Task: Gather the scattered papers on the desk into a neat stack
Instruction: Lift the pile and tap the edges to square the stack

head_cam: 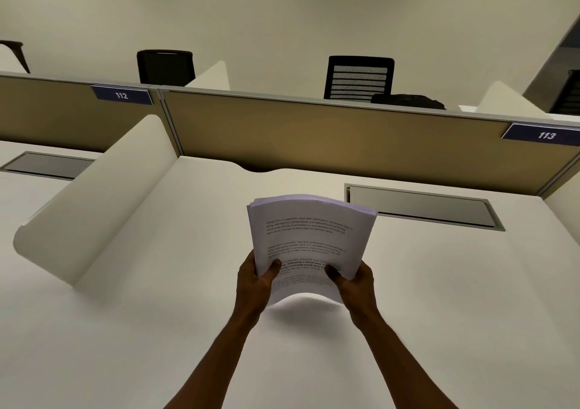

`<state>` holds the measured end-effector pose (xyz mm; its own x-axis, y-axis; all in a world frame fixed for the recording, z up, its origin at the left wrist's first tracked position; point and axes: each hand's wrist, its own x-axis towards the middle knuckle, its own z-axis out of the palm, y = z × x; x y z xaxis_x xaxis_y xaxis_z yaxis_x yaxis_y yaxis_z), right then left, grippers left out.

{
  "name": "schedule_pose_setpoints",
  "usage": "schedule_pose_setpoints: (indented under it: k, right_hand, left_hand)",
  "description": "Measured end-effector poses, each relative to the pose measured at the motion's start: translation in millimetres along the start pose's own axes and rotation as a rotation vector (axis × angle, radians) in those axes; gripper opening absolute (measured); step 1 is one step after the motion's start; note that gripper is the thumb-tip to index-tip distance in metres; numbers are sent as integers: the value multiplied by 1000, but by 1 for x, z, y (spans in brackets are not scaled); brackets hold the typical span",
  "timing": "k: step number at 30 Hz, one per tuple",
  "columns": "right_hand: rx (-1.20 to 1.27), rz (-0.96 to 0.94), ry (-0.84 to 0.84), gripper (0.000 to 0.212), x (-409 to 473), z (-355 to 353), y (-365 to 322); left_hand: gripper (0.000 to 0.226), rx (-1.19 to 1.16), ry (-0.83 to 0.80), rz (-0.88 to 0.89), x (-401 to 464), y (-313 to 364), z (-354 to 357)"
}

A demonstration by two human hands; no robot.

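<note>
Head view shows the papers point(309, 242) gathered into one bundle, held up above the desk point(157, 283) near its middle. Left hand point(255, 283) and right hand point(354, 286) both grip the bundle's lower part, thumbs pressed on the printed top sheet, and the sheets bow upward between them. No loose sheet shows on the desk, so gathering looks done. Top edges fan unevenly; squaring them and laying the stack flat likely remains. Behind stands a partition point(314, 135).
</note>
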<state>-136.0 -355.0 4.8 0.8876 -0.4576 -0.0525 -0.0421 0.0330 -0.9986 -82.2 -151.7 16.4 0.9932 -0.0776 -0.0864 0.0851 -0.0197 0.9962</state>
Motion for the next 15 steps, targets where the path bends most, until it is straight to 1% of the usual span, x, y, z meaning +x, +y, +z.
schedule_pose_setpoints:
  k: [3, 5, 9, 15]
  right_hand:
    - [-17, 32, -18, 36, -5, 3, 11]
    - [7, 38, -2, 35, -4, 2, 13]
    - [10, 18, 10, 34, 4, 0, 9]
    - [-68, 13, 5, 31, 0, -1, 22]
  left_hand:
    - [41, 42, 3, -12, -2, -7, -2]
    - [40, 31, 16, 13, -2, -9, -4]
    - [29, 50, 45, 42, 0, -6, -6]
    - [30, 179, 20, 76, -8, -17, -5]
